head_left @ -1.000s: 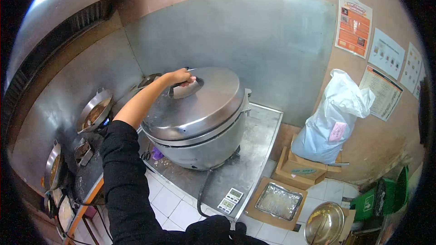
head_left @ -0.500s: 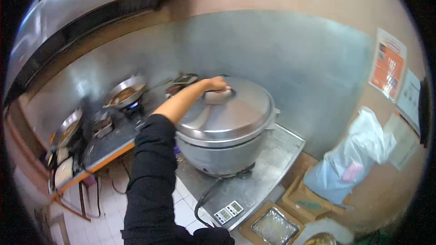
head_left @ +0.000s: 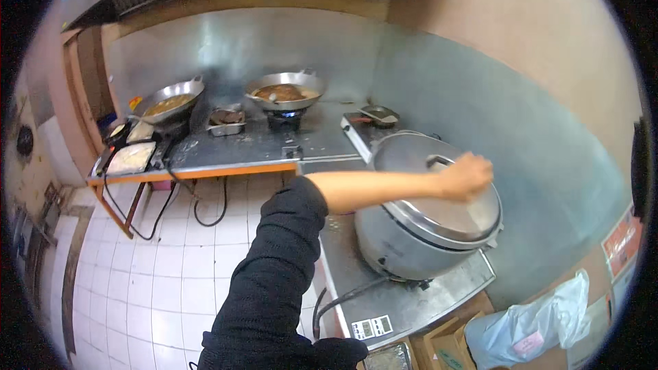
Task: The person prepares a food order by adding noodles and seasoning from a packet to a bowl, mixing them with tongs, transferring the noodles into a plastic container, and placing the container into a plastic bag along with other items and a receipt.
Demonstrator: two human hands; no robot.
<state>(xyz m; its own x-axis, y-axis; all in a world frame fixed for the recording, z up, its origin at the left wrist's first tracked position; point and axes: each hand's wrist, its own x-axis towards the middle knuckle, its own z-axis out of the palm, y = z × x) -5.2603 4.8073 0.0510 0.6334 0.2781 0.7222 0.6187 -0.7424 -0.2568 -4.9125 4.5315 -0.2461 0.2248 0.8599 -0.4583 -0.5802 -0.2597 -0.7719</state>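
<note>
My left arm, in a black sleeve pushed up to the elbow, reaches across to the right. My left hand (head_left: 467,177) is closed in a fist, slightly blurred, at the handle on top of a large lid (head_left: 445,216). The dark end of the handle (head_left: 436,160) shows beside my fingers; the rest is hidden. Under the lid stands a big silver gas rice cooker (head_left: 404,243), with a black hose (head_left: 349,297) running from its base. The lid appears to rest on the rim. My right hand is out of view; only black cloth shows at the lower edge.
A metal table (head_left: 418,315) bears the cooker and two small timers (head_left: 372,327). A small burner with a pan (head_left: 379,115) stands behind it. Farther left are two woks (head_left: 284,90) on a counter, one over a blue flame. A plastic bag (head_left: 528,329) and cardboard boxes stand lower right.
My view has swung left, so more counter and floor show, and the cooker sits farther right in the picture. My left hand stays at the lid's handle, forearm now more level.
</note>
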